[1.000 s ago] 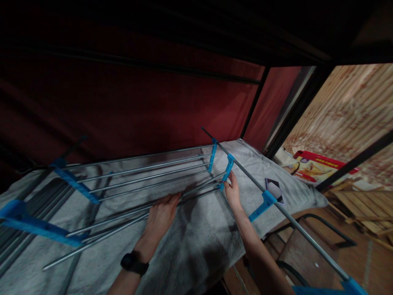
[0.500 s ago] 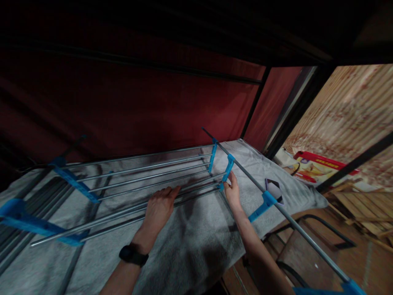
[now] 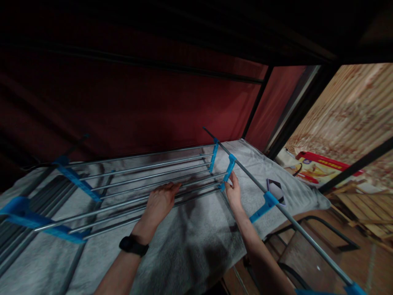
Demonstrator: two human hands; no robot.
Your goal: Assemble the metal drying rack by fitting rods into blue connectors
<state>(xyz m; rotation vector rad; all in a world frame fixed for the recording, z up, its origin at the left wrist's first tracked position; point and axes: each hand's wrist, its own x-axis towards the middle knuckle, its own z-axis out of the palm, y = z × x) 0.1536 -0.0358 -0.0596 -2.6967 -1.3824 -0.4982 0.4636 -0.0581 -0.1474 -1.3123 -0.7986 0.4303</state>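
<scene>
A rack of metal rods and blue plastic brackets lies on a grey cloth (image 3: pixel 196 241). My left hand (image 3: pixel 161 200), a dark watch on its wrist, is closed around a metal rod (image 3: pixel 92 214) near its middle. That rod's free left end lies over the left blue bracket (image 3: pixel 58 234) and sticks out past it. My right hand (image 3: pixel 233 191) pinches the right blue bracket (image 3: pixel 229 170) where the rods' right ends meet it. Its fingertips are partly hidden behind the bracket. Other rods (image 3: pixel 153 167) span the rear pair of brackets.
A bundle of grey tubes (image 3: pixel 39 205) lies at the left. A phone (image 3: pixel 275 191) rests on the cloth at the right, beyond a long pole (image 3: pixel 251 177) with another blue bracket (image 3: pixel 264 207). A chair (image 3: pixel 307 246), a colourful box (image 3: pixel 325 168) and wooden pallets (image 3: pixel 365 209) stand farther right.
The held rod now shows apart from the rod below it, its left end slightly higher on the bracket. Both hands keep nearly the same places. The view has shifted slightly.
</scene>
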